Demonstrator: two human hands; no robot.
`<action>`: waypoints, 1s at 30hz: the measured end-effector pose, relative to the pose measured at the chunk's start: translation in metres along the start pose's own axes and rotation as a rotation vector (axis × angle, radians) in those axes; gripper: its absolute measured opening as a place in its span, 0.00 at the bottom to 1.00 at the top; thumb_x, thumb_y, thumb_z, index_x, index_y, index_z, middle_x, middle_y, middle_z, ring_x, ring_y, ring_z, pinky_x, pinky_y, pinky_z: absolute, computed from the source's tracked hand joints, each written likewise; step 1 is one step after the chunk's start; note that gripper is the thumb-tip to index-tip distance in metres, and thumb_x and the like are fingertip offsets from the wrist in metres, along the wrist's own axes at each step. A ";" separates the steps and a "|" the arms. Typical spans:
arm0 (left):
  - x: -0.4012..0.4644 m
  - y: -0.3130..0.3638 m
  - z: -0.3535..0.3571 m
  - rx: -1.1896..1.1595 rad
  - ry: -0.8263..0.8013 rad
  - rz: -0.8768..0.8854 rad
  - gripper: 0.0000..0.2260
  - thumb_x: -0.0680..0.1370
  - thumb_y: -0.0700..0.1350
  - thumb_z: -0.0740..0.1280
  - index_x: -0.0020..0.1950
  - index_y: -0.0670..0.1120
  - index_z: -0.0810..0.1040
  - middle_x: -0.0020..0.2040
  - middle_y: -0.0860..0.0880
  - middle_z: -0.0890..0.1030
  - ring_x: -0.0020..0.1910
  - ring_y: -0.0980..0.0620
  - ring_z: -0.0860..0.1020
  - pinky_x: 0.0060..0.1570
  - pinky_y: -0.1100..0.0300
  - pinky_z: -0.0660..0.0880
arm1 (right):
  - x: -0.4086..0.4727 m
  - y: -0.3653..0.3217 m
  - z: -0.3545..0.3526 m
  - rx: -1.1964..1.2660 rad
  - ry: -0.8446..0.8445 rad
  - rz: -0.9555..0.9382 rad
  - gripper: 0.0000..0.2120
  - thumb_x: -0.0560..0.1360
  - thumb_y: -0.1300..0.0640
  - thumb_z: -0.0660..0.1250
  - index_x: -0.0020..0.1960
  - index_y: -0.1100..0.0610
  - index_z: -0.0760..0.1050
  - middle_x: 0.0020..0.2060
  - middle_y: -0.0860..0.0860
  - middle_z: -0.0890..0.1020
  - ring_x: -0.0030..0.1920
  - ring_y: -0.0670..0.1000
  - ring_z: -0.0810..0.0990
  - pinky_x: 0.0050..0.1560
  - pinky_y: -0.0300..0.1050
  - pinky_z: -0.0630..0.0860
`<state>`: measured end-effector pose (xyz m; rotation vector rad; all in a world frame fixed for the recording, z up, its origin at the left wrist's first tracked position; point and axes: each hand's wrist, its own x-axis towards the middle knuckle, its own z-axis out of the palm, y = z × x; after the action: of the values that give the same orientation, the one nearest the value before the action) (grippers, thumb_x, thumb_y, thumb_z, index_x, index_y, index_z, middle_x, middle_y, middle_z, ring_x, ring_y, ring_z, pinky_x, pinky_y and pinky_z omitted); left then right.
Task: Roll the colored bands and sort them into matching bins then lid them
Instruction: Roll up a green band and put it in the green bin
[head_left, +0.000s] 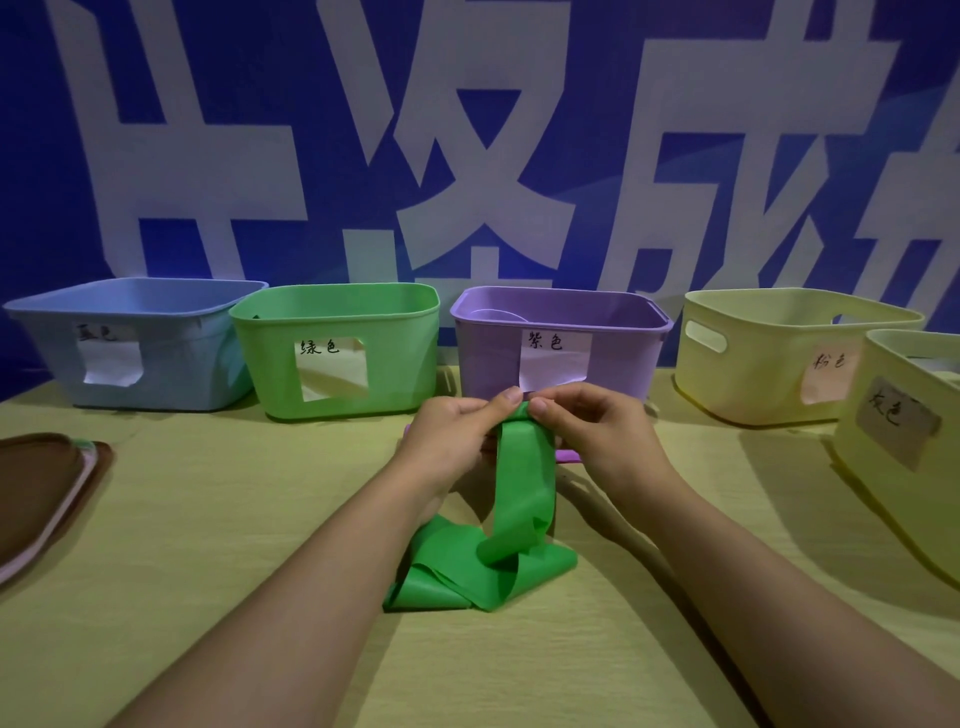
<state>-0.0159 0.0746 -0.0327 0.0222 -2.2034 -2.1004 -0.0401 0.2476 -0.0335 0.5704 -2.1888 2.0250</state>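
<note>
A blue wall fills the whole upper half of the view, printed with very large white characters that run past the top and right edges. Below it stretches a pale yellowish table with a faint wood grain, its far edge meeting the wall. The light is dim and cool, with soft shadows lying on the tabletop.

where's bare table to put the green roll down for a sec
Bare table lies between the stacked lids at the left edge and the left hand, in front of the blue bin and green bin. Another patch sits between the right hand and the near yellow bin. The middle is crowded by the loose green band.
</note>
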 end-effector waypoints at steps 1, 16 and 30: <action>-0.001 0.002 0.001 -0.014 -0.004 0.004 0.16 0.77 0.56 0.74 0.50 0.44 0.88 0.48 0.42 0.88 0.52 0.42 0.86 0.64 0.42 0.78 | 0.000 0.000 0.000 -0.002 -0.001 -0.003 0.06 0.77 0.57 0.73 0.53 0.57 0.84 0.45 0.50 0.88 0.47 0.48 0.86 0.45 0.39 0.82; -0.001 0.005 0.000 -0.009 0.009 0.097 0.06 0.76 0.47 0.76 0.50 0.47 0.88 0.49 0.47 0.88 0.54 0.45 0.86 0.64 0.43 0.78 | -0.007 -0.009 0.005 -0.035 0.013 0.148 0.22 0.77 0.37 0.65 0.50 0.55 0.85 0.37 0.51 0.87 0.37 0.48 0.86 0.37 0.37 0.79; -0.001 0.005 0.000 -0.031 0.006 0.113 0.08 0.74 0.39 0.77 0.53 0.44 0.87 0.50 0.45 0.88 0.53 0.45 0.86 0.61 0.44 0.81 | 0.000 0.000 0.002 0.005 0.008 0.038 0.11 0.79 0.53 0.71 0.53 0.59 0.86 0.43 0.55 0.88 0.48 0.57 0.87 0.52 0.54 0.84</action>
<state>-0.0142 0.0745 -0.0278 -0.0957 -2.1154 -2.0702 -0.0403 0.2458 -0.0339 0.5243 -2.2075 2.0478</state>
